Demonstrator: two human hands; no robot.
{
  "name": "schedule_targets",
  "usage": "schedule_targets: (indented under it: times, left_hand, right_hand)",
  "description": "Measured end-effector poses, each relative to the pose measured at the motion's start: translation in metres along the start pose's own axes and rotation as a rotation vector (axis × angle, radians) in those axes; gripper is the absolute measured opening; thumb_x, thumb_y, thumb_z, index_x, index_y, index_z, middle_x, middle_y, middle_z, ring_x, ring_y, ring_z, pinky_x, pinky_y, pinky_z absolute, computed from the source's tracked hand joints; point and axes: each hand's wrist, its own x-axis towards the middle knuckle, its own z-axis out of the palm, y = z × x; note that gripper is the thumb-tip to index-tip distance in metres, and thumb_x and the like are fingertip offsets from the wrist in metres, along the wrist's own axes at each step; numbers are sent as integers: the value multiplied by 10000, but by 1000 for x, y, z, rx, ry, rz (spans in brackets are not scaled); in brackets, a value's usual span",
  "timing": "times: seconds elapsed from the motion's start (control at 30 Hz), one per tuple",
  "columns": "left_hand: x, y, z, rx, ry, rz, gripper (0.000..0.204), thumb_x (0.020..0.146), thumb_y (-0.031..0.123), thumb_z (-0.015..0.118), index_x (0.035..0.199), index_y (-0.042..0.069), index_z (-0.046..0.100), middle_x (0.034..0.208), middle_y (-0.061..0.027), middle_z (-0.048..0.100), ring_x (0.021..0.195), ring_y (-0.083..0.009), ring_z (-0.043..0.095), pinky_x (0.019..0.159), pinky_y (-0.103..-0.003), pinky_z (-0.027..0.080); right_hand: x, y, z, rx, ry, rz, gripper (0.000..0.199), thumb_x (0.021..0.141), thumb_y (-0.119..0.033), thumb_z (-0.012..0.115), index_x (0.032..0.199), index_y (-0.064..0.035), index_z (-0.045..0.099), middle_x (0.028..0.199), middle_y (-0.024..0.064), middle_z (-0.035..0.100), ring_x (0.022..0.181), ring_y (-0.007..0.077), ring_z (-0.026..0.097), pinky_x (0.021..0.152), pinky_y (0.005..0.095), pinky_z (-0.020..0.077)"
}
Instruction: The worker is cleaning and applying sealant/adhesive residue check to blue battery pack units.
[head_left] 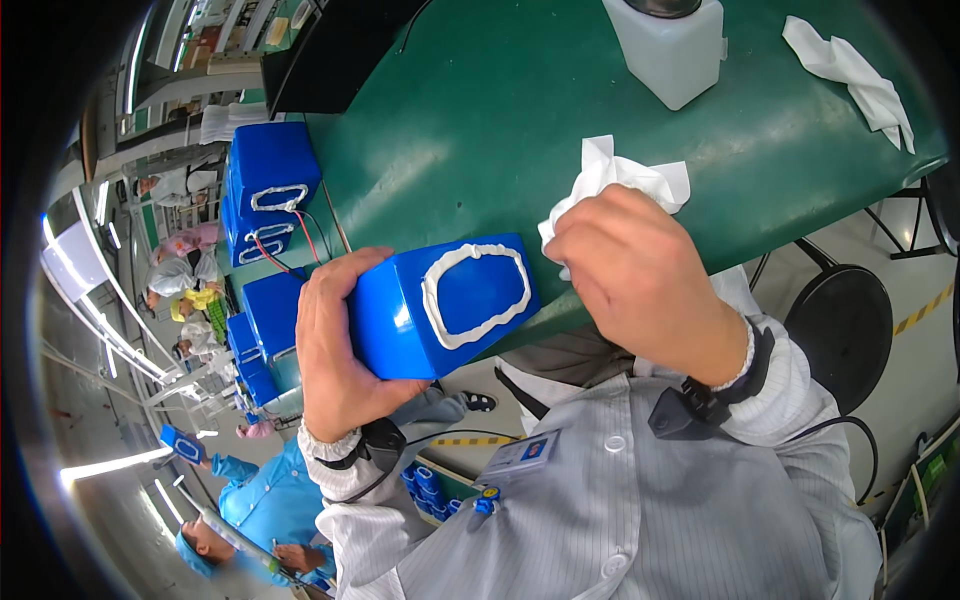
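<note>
My left hand (335, 350) is wrapped round one end of a blue-wrapped battery pack (385, 315), holding it tilted above the near edge of the green table. A loop of white, glue-like paste (434, 310) runs round the pack's face turned to the right. My right hand (635, 265), to the right of the pack and apart from it, pinches a crumpled white wipe (655, 183). The fingertips of that hand are partly hidden by the wipe and knuckles.
More blue packs (275, 160), some with white loops and red and black wires, stand at the left. The green table (470, 110) carries a translucent white bottle (672, 55), another wipe (845, 75) and a black object (335, 60). A round stool (840, 335) stands right; a co-worker in blue (265, 510) sits lower left.
</note>
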Motion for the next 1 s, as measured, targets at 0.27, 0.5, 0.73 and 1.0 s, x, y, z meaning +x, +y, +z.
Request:
schedule_targets:
  times: [0.27, 0.5, 0.73, 1.0]
  left_hand:
    - [4, 0, 1, -4, 13, 20, 870, 488, 208, 904, 1283, 56, 587, 1275, -159, 675, 1128, -373, 645, 983, -446, 487]
    - [4, 2, 0, 12, 16, 16, 849, 498, 224, 905, 1268, 53, 592, 1260, -166, 681, 1117, -369, 649, 979, -443, 485]
    - [5, 2, 1, 16, 15, 14, 843, 498, 220, 913, 1261, 44, 601, 1260, -168, 685, 1128, -366, 652, 994, -440, 487]
    - [-16, -4, 0, -42, 63, 142, 845, 524, 218, 955, 1264, 20, 601, 1263, -210, 669, 1172, -383, 643, 1024, -471, 480]
  right_hand:
    - [1, 5, 19, -268, -98, -58, 151, 799, -62, 674, 943, -23, 694, 960, 99, 660, 895, 251, 621, 776, 353, 500]
    - [6, -26, 33, 530, 225, 125, 164, 823, -17, 728, 980, -18, 678, 1038, 122, 655, 912, 296, 662, 762, 404, 551]
    - [-4, -24, 43, 122, 29, 97, 267, 765, 24, 703, 1014, 9, 607, 918, 154, 579, 835, 360, 628, 718, 427, 540]
    - [11, -5, 16, 467, 410, 259, 123, 871, 34, 671, 993, 23, 658, 878, 140, 612, 668, 272, 601, 611, 342, 490]
